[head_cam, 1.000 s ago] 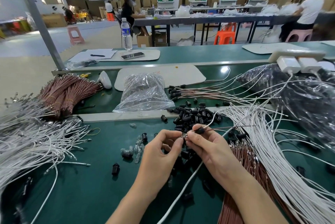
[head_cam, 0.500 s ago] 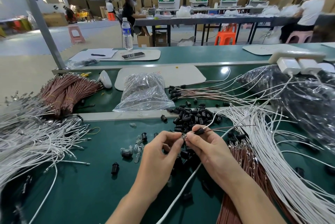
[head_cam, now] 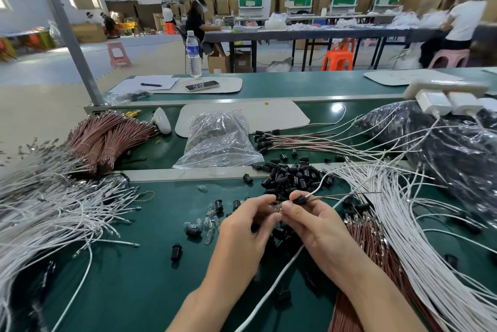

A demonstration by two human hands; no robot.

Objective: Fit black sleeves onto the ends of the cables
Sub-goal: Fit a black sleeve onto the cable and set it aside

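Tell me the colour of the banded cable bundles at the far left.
The cable bundles are reddish-brown; head view.

Single head-worn wide-angle view faces forward and downward, close above bare left hand (head_cam: 242, 226), bare right hand (head_cam: 320, 226) and flat green-topped counter (head_cam: 134, 291).

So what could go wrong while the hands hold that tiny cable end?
The small metal cable end, pinched between the left hand and right hand, could slip or bend. The black sleeve on the cable might slide back along it. A wrist could knock the little glass bulbs nearby.
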